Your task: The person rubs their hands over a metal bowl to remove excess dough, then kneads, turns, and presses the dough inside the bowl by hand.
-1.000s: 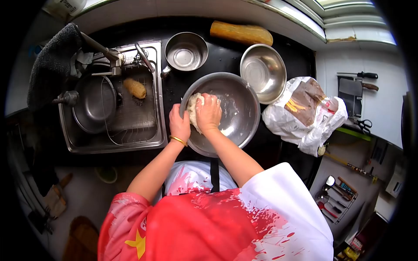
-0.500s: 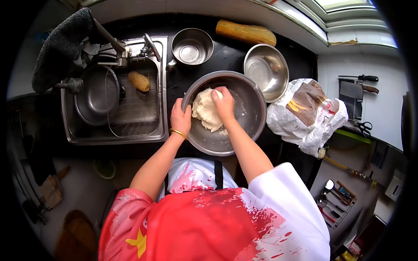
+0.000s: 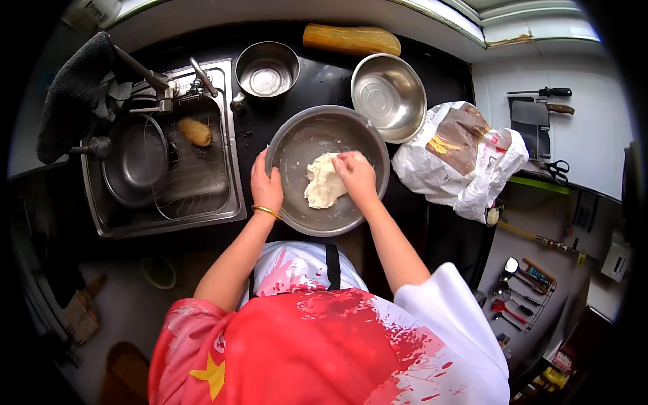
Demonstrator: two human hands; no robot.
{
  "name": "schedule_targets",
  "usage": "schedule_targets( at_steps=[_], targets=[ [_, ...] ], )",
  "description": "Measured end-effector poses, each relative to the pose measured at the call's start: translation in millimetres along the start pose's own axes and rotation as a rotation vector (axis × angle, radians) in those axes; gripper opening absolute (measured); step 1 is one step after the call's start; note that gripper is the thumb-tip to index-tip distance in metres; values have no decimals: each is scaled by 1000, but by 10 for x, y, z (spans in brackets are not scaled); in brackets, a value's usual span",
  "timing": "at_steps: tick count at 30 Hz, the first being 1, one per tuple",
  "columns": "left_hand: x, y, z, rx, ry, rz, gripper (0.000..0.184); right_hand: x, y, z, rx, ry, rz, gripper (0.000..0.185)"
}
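- Left hand [image 3: 267, 185]: grip clamped over the left rim of the large bowl [image 3: 361, 138], thumb on the inner side; probably steadies it on the slick-looking table [image 3: 324, 84].
- Right hand [image 3: 355, 177]: fingers curled together, grip looks clamped on the right upper edge of the dough [image 3: 322, 185]; fingertips partly hidden.
- Dough sits inside the large bowl, near the middle of the bottom; high walls likely keep scraps in.
- Large bowl is right in front of the body, presumably for easy reach with both hands.
- Small bowl [image 3: 388, 98] and plastic bag [image 3: 466, 162] off to the right, likely out of the arms' way.
- Dough look: off-white, lumpy, uneven outline, rough surface; pale smears on the bowl wall.
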State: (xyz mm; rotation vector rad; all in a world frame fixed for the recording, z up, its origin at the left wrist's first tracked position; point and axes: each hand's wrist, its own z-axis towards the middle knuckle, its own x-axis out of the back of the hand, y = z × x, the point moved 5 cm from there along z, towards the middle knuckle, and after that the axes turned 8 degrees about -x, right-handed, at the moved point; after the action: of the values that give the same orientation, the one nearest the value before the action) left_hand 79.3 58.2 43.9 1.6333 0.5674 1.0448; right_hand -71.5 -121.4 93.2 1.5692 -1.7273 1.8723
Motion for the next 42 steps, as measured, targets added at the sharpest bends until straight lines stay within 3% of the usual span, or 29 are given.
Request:
schedule_targets(
  at_steps=[1, 2, 3, 6, 7, 9, 10, 13, 18, 20, 25, 27, 31, 32, 33, 35, 36, 37, 40, 42],
  targets=[
    [7, -5, 11, 6, 1, 7, 46, -52, 46, 176, -189, -72, -85, 32],
    [18, 1, 20, 5, 0, 14, 46, -80, 146, 368, -215, 37, -116, 34],
    [25, 5, 26, 25, 2, 5, 45, -150, 124, 463, -183, -31, 13, 38],
    [5, 35, 50, 49, 11, -26, 42, -365, -48, 365, 50, -417, -460, 43],
    [13, 28, 44, 60, 27, -38, 41, -303, -110, 350, 48, -419, -461, 43],
    [-4, -35, 29, 68, 36, -32, 40, -250, -254, 275, 273, -452, -471, 40],
    [-3, -64, 30, 73, 50, -29, 40, -222, -247, 211, 393, -375, -322, 38],
    [-8, -77, 46, 117, 59, -126, 39, -180, -72, -99, 342, -384, -302, 36],
    [4, 77, 70, 84, 27, -27, 37, -257, -49, -361, 326, -254, -444, 27],
    [-18, 97, 113, 63, 33, -12, 36, -368, -61, -320, 416, -116, -523, 21],
    [-25, 86, 115, 74, 29, -8, 35, -675, -138, -80, 494, -21, -533, 15],
    [-29, 64, 112, 97, 18, -12, 36, -722, -158, 46, 455, 87, -557, 14],
    [-26, 80, 96, 61, -23, -22, 37, -790, -179, 196, 286, 80, -511, 13],
    [-31, 53, 77, 74, -27, -28, 38, -793, -149, 218, 193, -48, -516, 18],
    [-31, 22, 83, 82, -24, -35, 39, -766, -148, 248, 201, -37, -515, 18],
    [-6, -86, 4, 91, 8, -68, 39, -707, -81, 313, 80, -180, 54, 25],
    [19, -128, -68, 111, 22, -101, 39, -565, -117, 345, 227, -181, 39, 28],
    [59, -129, -102, 106, 16, -105, 39, -321, -286, 297, 230, -169, -41, 26],
    [143, -167, -29, 109, -110, -177, 38, -114, 113, 335, 7, -68, -351, 30],
    [111, -209, 127, 90, -125, -137, 40, -198, 268, 277, -55, -128, -372, 36]
  ],
)
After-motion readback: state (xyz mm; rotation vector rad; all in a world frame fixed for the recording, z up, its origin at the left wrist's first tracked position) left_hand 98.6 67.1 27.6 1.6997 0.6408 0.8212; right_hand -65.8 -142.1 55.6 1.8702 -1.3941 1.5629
